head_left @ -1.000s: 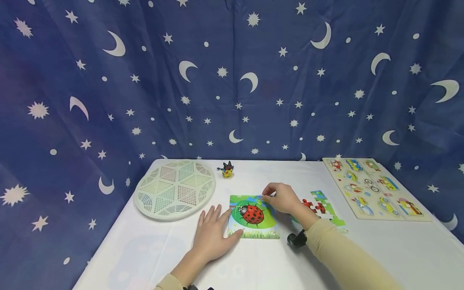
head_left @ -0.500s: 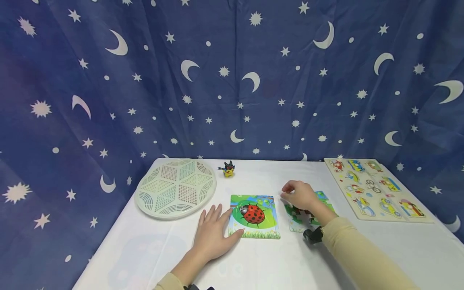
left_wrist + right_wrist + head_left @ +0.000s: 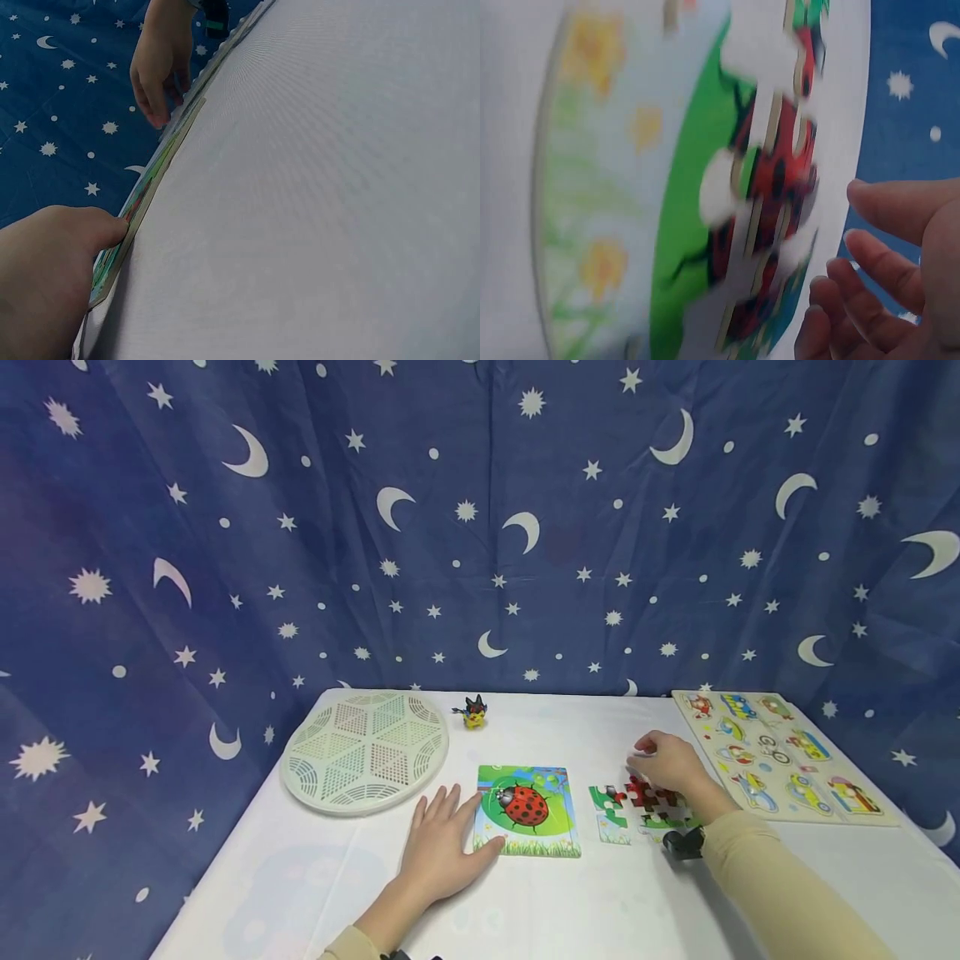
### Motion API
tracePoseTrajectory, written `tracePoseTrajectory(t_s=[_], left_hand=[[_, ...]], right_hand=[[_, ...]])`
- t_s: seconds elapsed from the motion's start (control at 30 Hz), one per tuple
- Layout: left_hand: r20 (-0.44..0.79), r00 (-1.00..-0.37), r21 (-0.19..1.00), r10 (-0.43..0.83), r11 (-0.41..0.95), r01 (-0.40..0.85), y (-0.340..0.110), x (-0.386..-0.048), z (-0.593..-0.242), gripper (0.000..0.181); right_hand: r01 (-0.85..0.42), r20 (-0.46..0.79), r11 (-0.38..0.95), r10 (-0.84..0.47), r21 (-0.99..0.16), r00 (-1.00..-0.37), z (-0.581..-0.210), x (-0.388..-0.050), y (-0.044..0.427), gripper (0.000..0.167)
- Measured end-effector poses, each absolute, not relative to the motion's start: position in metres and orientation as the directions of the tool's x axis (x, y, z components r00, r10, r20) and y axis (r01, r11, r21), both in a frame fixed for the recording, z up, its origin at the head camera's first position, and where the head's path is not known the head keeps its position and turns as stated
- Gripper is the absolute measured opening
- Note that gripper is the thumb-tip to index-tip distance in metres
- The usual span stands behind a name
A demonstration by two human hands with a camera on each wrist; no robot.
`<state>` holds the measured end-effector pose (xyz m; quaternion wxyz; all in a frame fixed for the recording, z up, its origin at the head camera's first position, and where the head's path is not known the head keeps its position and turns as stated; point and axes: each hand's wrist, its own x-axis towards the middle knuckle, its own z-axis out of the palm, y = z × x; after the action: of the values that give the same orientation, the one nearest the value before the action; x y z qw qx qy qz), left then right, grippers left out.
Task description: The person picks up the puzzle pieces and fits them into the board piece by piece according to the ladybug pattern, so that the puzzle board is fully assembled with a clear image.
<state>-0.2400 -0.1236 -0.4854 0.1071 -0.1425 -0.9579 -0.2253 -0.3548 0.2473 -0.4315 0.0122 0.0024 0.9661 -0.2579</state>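
My left hand (image 3: 442,852) lies with straight fingers at the left side of a square ladybug puzzle (image 3: 525,845); its thumb and index finger touch the edge. In the left wrist view that thumb (image 3: 105,227) rests on the rim of the puzzle board (image 3: 115,274). To the right, my right hand (image 3: 670,766) hovers over loose jigsaw pieces (image 3: 613,832) bearing red ladybug and green parts. Seen from the right wrist, the fingers (image 3: 877,270) are slightly bent and spread, nothing between them, beside the red pieces (image 3: 780,169). The hand hides some pieces in the head view.
A round perforated pale board (image 3: 363,752) lies at the back left. Behind the puzzle stands a small yellow and black figurine (image 3: 474,713). A wooden peg puzzle (image 3: 780,756) with vehicle pictures lies at the right. A starry blue curtain (image 3: 480,527) hangs behind the table (image 3: 540,910).
My right hand has moved right, from the puzzle's upper right corner to over the loose pieces, uncovering the pieces nearest the puzzle. My left hand has stayed in place.
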Motion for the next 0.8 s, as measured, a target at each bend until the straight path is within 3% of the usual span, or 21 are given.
tracePoseTrajectory(t_s=[0.4,0.63,0.8], left_hand=[[0.272,-0.937,0.406,0.219,0.857,0.318,-0.123,-0.240,-0.487,0.076],[0.267,-0.938,0.409,0.220,0.856,0.317,-0.123,-0.240,-0.485,0.077],[0.266,-0.938,0.410,0.222,0.855,0.319,-0.124,-0.239,-0.484,0.077]], right_hand=[[0.264,-0.166,0.825,0.208,-0.500,-0.964,-0.430,-0.352,0.279,0.060],[0.283,-0.187,0.844,0.220,-0.456,-0.957,-0.427,-0.349,0.282,0.060],[0.302,-0.197,0.817,0.233,-0.492,-0.952,-0.430,-0.351,0.283,0.058]])
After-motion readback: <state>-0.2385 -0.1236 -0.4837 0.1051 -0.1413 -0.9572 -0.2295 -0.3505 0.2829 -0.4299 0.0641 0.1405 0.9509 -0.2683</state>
